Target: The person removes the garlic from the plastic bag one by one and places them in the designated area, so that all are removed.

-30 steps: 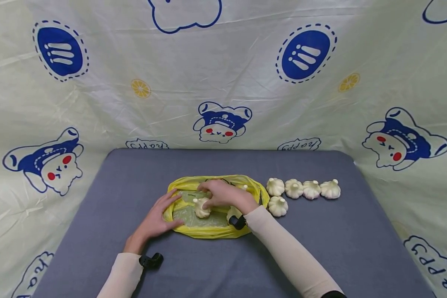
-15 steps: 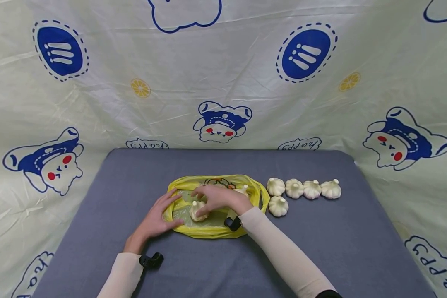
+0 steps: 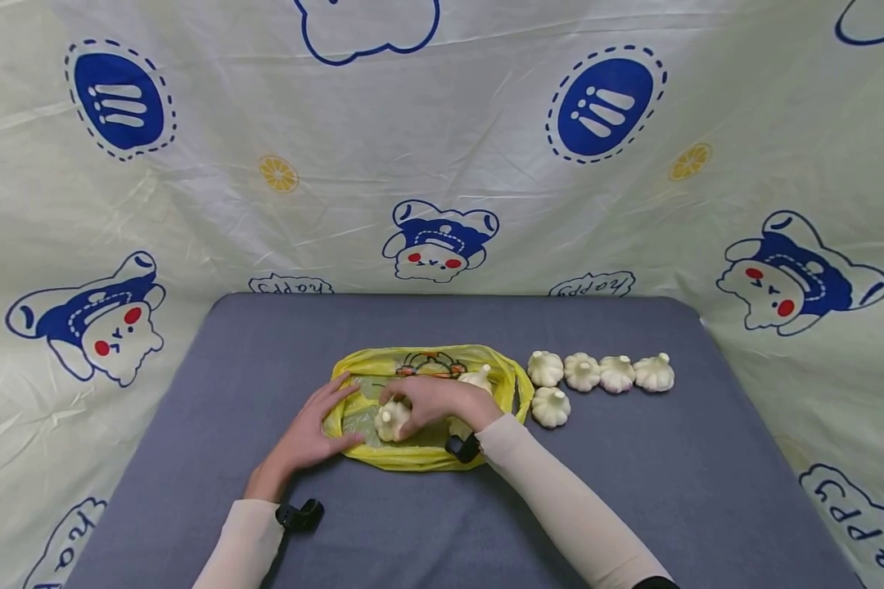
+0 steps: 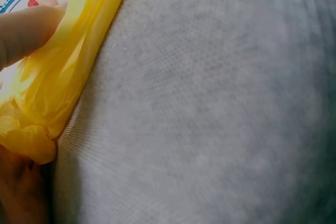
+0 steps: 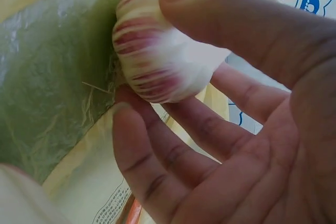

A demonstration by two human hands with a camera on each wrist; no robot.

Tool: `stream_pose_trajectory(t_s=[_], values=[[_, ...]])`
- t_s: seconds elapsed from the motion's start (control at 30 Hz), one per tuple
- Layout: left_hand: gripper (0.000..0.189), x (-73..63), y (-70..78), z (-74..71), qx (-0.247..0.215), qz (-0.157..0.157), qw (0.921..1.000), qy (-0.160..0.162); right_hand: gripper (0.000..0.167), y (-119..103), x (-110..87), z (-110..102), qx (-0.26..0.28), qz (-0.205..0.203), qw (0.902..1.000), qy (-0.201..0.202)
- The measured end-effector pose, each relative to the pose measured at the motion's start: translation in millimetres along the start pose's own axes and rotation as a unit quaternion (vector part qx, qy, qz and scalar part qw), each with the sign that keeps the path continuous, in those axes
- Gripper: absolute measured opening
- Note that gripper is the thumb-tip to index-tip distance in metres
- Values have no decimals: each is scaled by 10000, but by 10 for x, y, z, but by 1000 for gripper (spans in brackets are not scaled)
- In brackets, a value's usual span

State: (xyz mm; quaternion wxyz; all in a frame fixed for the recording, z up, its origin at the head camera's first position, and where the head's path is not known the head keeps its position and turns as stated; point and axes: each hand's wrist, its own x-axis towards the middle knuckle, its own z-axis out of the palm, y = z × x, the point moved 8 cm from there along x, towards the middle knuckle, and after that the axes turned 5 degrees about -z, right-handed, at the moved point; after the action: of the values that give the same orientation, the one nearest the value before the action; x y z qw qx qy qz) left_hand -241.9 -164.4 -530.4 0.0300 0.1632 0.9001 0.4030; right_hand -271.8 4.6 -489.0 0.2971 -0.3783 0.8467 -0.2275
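In the head view, my right hand [image 3: 438,401] holds a garlic bulb [image 3: 391,420] inside an open yellow plastic bag [image 3: 412,463]. The right wrist view shows the thumb on one side of this purple-streaked bulb [image 5: 157,51] and fingers behind it. My left hand [image 3: 313,433] grips the bag's left rim, its thumb [image 4: 29,32] hooked over the yellow edge in the left wrist view. Two more bulbs lie in the right part of the bag: one garlic bulb [image 3: 477,378] at the back, another garlic bulb [image 3: 458,427] partly hidden by my right wrist.
Right of the bag, several garlic bulbs [image 3: 616,375] stand in a row, with a single bulb [image 3: 550,407] in front of the row's left end. Grey cloth [image 3: 670,466] covers the table, and a printed curtain [image 3: 442,123] hangs behind it.
My right hand has shifted slightly left and down with the garlic bulb, whose stem has tipped toward the head camera. The left hand and the bag have stayed in place.
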Motion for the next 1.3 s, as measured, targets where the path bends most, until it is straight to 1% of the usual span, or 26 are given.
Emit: stream_pose_trajectory(t_s=[0.13,0.37,0.5,0.67,0.73,0.9,1.17,1.3], values=[[76,-4,-7,0,17,3,10000,9,55,11,11,-2,40,40,9999,147],[76,4,-7,-5,10,15,10000,10,46,34,3,-59,311,-36,9982,510],[77,10,-14,1,-18,-20,10000,-13,45,50,-12,-96,299,-173,9969,705],[76,5,-24,8,30,-40,10000,-16,45,30,-23,-131,250,-418,9954,828],[76,2,-25,7,26,-40,10000,-9,43,35,-31,-139,231,-420,9951,866],[76,-1,-16,4,-18,-41,10000,-7,40,48,-67,-160,344,-371,9941,960],[76,-1,-12,5,18,-33,10000,27,38,43,-144,-193,593,-440,9906,1150],[77,-11,-7,5,-8,-53,10000,32,36,-12,-225,-228,829,-600,9859,1323]])
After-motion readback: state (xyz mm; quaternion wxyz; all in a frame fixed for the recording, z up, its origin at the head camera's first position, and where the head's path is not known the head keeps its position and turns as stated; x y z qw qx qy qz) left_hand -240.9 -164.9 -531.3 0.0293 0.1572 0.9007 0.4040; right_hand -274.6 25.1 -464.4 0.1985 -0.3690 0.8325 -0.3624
